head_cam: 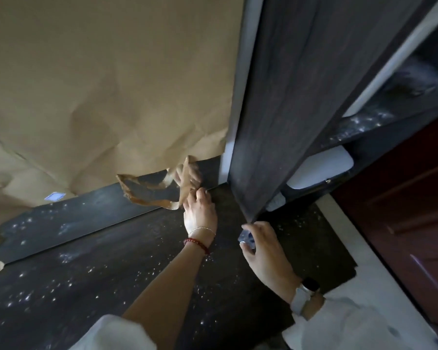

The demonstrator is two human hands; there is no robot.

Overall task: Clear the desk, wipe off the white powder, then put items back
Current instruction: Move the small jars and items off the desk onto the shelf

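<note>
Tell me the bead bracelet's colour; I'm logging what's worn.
Dark red, on the left wrist, in the head view.

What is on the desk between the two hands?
In the head view, only bare dark desk with a few white powder specks lies between the left hand and the right hand. No other object sits there.

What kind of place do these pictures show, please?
Probably a room in a home: a dark desk speckled with white powder, brown paper covering the wall behind it, a dark shelf unit and a reddish door at the right.
</note>
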